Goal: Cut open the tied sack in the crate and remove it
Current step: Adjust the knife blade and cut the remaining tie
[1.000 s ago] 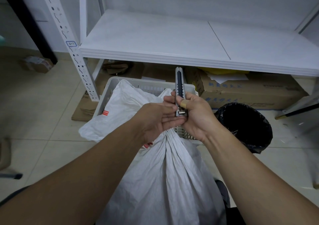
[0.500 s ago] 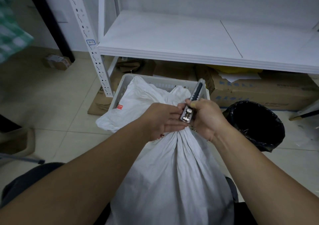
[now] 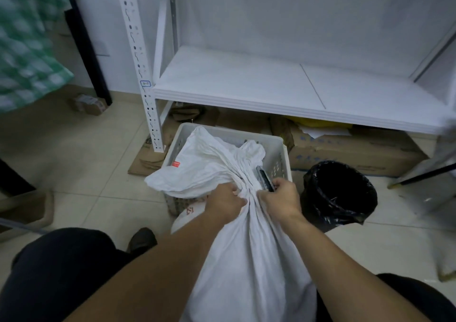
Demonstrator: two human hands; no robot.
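We stand over a pale tiled floor (image 3: 98, 163). On it rests a white perforated crate (image 3: 277, 160), pushed against the foot of a white shelf unit (image 3: 246, 84) whose slotted upright (image 3: 150, 114) stands on the tiles beside flattened cardboard (image 3: 145, 161). Under the lowest shelf board lie brown cardboard boxes (image 3: 345, 151), side by side on the floor. Just right of the crate stands a bin lined with a black bag (image 3: 338, 195). Further left, near the wall, a small cardboard box (image 3: 88, 104) sits on the tiles next to a dark post (image 3: 91, 57). Our shoe (image 3: 142, 239) rests on the floor too.
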